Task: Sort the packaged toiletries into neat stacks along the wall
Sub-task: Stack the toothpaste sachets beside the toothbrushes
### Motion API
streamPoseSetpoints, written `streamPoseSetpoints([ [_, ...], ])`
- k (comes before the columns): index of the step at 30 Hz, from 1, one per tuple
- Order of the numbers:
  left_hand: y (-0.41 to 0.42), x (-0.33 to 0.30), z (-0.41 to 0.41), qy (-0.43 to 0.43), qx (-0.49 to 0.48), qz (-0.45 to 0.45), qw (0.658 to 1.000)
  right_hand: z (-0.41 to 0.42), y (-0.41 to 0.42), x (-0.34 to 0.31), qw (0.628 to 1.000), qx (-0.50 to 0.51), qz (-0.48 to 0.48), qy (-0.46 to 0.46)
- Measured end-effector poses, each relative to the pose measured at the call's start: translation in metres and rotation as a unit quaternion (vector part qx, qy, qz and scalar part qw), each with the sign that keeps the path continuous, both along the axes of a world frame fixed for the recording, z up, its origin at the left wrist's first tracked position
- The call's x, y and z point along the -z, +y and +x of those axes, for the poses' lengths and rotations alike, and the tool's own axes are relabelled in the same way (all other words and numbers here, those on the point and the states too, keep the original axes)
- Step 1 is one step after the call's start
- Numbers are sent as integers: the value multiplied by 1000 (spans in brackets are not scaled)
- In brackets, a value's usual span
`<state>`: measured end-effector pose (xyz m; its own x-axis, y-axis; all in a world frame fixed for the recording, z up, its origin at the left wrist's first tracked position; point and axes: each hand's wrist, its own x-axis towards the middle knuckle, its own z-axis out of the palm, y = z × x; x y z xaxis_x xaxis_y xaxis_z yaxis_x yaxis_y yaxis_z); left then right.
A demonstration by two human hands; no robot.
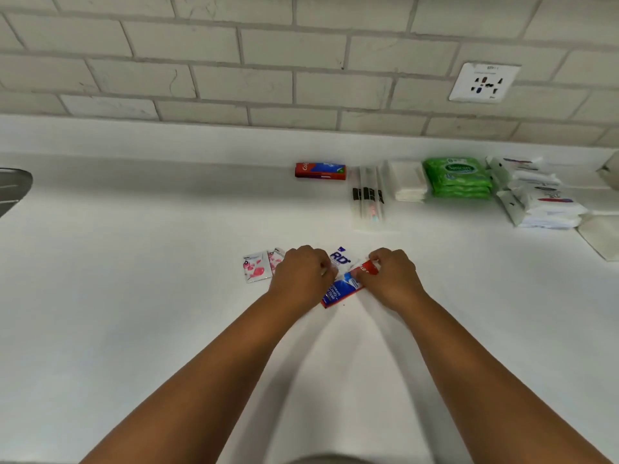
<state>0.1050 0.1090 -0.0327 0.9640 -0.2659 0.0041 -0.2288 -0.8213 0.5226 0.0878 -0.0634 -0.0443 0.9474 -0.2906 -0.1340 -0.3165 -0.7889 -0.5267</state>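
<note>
Toothpaste box (345, 286): red and blue, lying slantwise on the white counter (134, 262) between both hands.
Right hand (392, 279): fingers curled onto the box's far red end.
Left hand (301, 276): fingers curled – what they grip is hidden.
Sachets: a white-and-purple one (340, 257) just beyond the hands; pink-printed ones (256, 271) just left of the left hand.
Far from the hands – second toothpaste box (320, 171), clear-wrapped toothbrushes (366, 199), white packs (410, 184), green wipes stack (457, 177), white wipes stack (539, 199), all along the tiled wall (268, 61).

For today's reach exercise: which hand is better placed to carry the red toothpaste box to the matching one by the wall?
Probably the right hand: it grips the toothpaste box, and the matching box lies straight ahead.
</note>
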Motion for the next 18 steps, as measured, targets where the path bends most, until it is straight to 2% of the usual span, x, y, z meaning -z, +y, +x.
streamPoseSetpoints([
  [5,-10,14,-22,-34,16,79,996,-11,4,15,997,-15,-75,-32],
  [10,-13,22,-31,-22,2,48,999,-20,2,18,996,-21,-59,-67],
  [14,-14,24,-37,-31,-7,36,999,-26,-1,20,995,-6,-7,-97],
  [18,-12,20,-39,-50,3,27,998,-25,-11,21,987,13,98,-124],
])
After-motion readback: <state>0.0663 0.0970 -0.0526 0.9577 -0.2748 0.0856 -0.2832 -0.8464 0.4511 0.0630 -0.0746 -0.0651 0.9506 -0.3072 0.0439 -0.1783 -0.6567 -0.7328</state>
